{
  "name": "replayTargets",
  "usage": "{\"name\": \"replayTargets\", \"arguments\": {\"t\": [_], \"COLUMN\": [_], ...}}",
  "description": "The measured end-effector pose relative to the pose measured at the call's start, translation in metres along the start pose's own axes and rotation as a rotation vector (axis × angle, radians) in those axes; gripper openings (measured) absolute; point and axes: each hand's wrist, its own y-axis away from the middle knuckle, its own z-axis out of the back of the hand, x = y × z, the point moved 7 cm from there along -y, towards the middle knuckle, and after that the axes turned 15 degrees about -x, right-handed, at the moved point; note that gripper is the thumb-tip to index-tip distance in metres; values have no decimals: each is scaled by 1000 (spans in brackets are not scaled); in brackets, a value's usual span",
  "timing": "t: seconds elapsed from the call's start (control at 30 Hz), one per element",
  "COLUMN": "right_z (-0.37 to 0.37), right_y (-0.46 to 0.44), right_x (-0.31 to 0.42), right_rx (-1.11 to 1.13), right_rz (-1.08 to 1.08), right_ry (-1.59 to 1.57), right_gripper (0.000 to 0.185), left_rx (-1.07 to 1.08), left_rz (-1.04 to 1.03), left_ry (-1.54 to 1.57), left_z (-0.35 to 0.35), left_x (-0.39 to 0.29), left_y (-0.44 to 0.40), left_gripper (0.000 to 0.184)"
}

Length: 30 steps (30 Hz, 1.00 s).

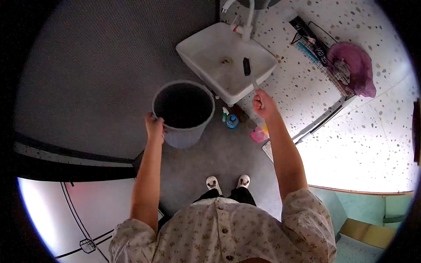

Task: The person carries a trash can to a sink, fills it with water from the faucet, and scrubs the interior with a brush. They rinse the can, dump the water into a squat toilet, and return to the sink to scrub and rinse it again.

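My left hand (155, 128) grips the near left rim of a grey round bin (184, 137), fingers wrapped over the edge. The bin's inside is dark, and I cannot make out any contents. A light-handled brush with a dark head (247, 67) is in my closed right hand (264, 105). Its head is above the right part of a white sink (199, 57), just beyond the bin. Whether the brush touches the basin is unclear. A white faucet (246, 31) stands at the sink's back edge.
On the floor below the sink are a blue bottle (232, 122), a green-and-white spray bottle (225, 115) and a pink container (258, 134). A wire rack (338, 83) on the speckled wall at right holds a purple plastic bag (362, 65). A dark wall (96, 79) rises at left.
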Motion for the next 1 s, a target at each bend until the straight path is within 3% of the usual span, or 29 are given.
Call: {"name": "replayTargets", "arguments": {"t": [0.17, 0.3, 0.37, 0.43, 0.63, 0.67, 0.77, 0.83, 0.87, 1.0], "right_z": [25, 86, 137, 164, 279, 288, 337, 392, 354, 409], "right_y": [65, 81, 81, 79, 20, 10, -29, -78, -50, -131], "right_x": [-10, -32, -51, -77, -220, -230, -274, -305, -288, -324], "right_rx": [-104, -80, -204, 97, -135, -137, -148, -141, -147, -189], "right_rz": [-25, -70, -24, -92, -191, -193, -190, -170, -167, -144], "right_ry": [-4, 84, 131, 254, 442, 440, 371, 394, 397, 352], "right_gripper": [29, 34, 34, 34, 33, 33, 34, 33, 33, 32], "left_rx": [36, 109, 164, 182, 301, 282, 314, 314, 316, 358], "left_rz": [58, 117, 130, 89, 17, 63, -83, -48, -7, 14], "left_ry": [-51, -106, -141, -166, -303, -296, -234, -272, -309, -236], "left_z": [-25, -67, -93, -125, -198, -203, -231, -261, -233, -265], "left_x": [67, 129, 166, 192, 349, 348, 449, 515, 472, 563], "left_y": [43, 67, 76, 85, 62, 72, 36, 33, 31, 5], "left_gripper": [45, 54, 54, 44, 47, 50, 50, 50, 49, 51]}}
